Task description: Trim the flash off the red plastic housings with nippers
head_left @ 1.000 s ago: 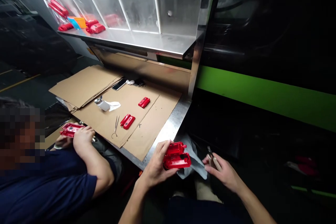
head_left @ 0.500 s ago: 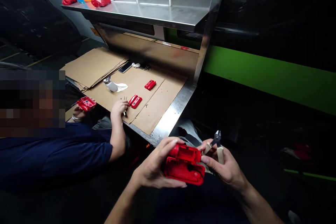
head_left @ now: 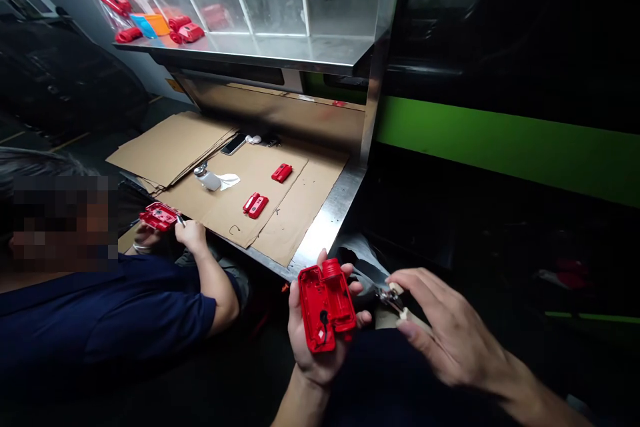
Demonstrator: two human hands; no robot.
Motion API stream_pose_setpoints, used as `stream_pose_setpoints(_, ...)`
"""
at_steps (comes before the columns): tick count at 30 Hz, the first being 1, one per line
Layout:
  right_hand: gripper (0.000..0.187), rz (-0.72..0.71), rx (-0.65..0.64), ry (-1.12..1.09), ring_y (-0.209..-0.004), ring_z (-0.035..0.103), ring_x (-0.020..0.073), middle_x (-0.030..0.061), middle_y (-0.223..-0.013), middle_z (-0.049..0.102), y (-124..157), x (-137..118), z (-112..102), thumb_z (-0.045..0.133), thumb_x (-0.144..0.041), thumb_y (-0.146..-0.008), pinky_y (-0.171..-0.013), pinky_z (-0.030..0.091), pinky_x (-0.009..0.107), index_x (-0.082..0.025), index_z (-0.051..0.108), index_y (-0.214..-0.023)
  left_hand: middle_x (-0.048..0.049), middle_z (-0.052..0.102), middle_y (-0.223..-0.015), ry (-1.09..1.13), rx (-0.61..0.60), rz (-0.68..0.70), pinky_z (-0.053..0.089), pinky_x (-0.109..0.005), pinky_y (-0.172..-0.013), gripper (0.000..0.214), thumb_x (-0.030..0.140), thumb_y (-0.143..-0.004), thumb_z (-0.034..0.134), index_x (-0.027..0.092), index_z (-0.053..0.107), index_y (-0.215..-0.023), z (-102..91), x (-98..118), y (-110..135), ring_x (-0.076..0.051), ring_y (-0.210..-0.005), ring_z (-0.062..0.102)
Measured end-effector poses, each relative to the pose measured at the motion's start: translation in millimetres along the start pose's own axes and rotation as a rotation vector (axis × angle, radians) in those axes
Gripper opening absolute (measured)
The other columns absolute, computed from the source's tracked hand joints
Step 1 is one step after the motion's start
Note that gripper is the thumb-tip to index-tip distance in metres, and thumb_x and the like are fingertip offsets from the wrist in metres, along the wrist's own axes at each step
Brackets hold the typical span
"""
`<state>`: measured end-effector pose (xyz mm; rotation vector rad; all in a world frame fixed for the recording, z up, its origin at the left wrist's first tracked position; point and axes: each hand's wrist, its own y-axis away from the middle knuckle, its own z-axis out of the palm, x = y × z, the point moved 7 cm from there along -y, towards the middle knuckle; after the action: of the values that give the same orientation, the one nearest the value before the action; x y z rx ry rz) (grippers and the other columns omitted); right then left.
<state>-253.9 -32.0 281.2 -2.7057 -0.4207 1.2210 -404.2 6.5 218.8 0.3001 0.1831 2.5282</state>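
Observation:
A red plastic housing (head_left: 315, 303) lies in my left hand (head_left: 320, 357), its hollow inner side facing up. It has a threaded round neck at the top and a small black piece inside near the bottom. The fingers curl round its edges. To its right, my right hand (head_left: 445, 330) grips a pair of side cutters (head_left: 393, 297) by the pale handles. The cutters point left toward the housing, apart from it, and their jaws are blurred.
At left, a co-worker (head_left: 165, 293) in dark blue holds another red housing (head_left: 159, 216) and a slim tool. On the cardboard-covered bench (head_left: 295, 213) are two red parts (head_left: 256, 205), a white bottle (head_left: 207, 178) and a phone (head_left: 233, 143). Above runs a metal shelf (head_left: 280, 47).
My left hand has turned the housing upright, palm beneath it. My right hand has moved off it and swung the cutters to point left. The co-worker's hand has left the bench for their housing.

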Motion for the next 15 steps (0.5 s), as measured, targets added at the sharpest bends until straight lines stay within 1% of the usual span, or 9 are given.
stream_pose_setpoints(1, 0.038, -0.063, 0.015, 0.147, -0.099, 0.056, 0.0215, 0.0090, -0.114, 0.060, -3.6, -3.3, -7.4, 0.044, -0.047, -0.101, -0.085, 0.049, 0.037, -0.017, 0.051, -0.124, -0.0147, 0.066, -0.128, 0.001, 0.010, -0.023, 0.063, -0.045, -0.075, 0.062, 0.059, -0.103, 0.016, 0.028, 0.059, -0.136, 3.1, 1.0, -0.1, -0.028, -0.103, 0.069)
stream_pose_setpoints(2, 0.039, -0.113, 0.028, 0.273, -0.103, 0.055, 0.0228, 0.0096, -0.117, 0.060, -7.0, -6.4, -13.8, 0.048, -0.045, -0.100, -0.089, 0.047, 0.039, -0.016, 0.052, -0.125, -0.0153, 0.066, -0.127, -0.008, 0.020, -0.040, 0.063, -0.044, -0.072, 0.063, 0.058, -0.103, 0.013, 0.028, 0.058, -0.137, 5.7, 1.7, -0.3, -0.029, -0.101, 0.070)
stream_pose_setpoints(4, 0.043, -0.188, 0.040, 0.463, -0.106, 0.053, 0.0246, 0.0103, -0.118, 0.060, -12.9, -12.8, -23.5, 0.057, -0.044, -0.097, -0.094, 0.043, 0.041, -0.013, 0.055, -0.127, -0.0166, 0.066, -0.127, -0.046, 0.034, -0.068, 0.063, -0.042, -0.066, 0.061, 0.058, -0.103, 0.013, 0.030, 0.049, -0.144, 8.9, 0.5, -0.9, -0.032, -0.097, 0.071)
stream_pose_setpoints(6, 0.046, -0.249, 0.040, 0.582, -0.105, 0.054, 0.0258, 0.0111, -0.117, 0.061, -16.8, -20.3, -30.1, 0.060, -0.045, -0.095, -0.094, 0.042, 0.043, -0.011, 0.059, -0.125, -0.0185, 0.064, -0.130, -0.080, 0.031, -0.101, 0.063, -0.040, -0.061, 0.059, 0.057, -0.103, 0.017, 0.031, 0.038, -0.151, 9.9, -3.0, -1.6, -0.036, -0.097, 0.071)
stream_pose_setpoints(8, 0.045, -0.295, 0.022, 0.650, -0.102, 0.055, 0.0271, 0.0115, -0.114, 0.062, -18.6, -26.9, -34.0, 0.060, -0.046, -0.095, -0.092, 0.042, 0.044, -0.009, 0.062, -0.122, -0.0203, 0.059, -0.136, -0.092, 0.015, -0.144, 0.063, -0.040, -0.058, 0.058, 0.057, -0.103, 0.020, 0.030, 0.031, -0.154, 9.3, -6.9, -2.1, -0.040, -0.098, 0.070)
stream_pose_setpoints(11, 0.043, -0.325, -0.007, 0.693, -0.100, 0.056, 0.0287, 0.0114, -0.111, 0.064, -18.9, -32.3, -37.4, 0.059, -0.045, -0.094, -0.089, 0.043, 0.046, -0.009, 0.065, -0.118, -0.0221, 0.053, -0.142, -0.109, 0.008, -0.179, 0.063, -0.038, -0.054, 0.060, 0.058, -0.102, 0.025, 0.029, 0.030, -0.154, 5.5, -8.5, -2.4, -0.042, -0.095, 0.071)
stream_pose_setpoints(15, 0.042, -0.330, -0.019, 0.708, -0.098, 0.057, 0.0290, 0.0111, -0.110, 0.064, -19.1, -34.0, -38.8, 0.061, -0.042, -0.092, -0.087, 0.043, 0.045, -0.009, 0.066, -0.117, -0.0230, 0.055, -0.139, -0.131, 0.012, -0.199, 0.063, -0.036, -0.053, 0.061, 0.059, -0.101, 0.028, 0.027, 0.032, -0.153, 1.9, -7.6, -3.2, -0.042, -0.091, 0.071)
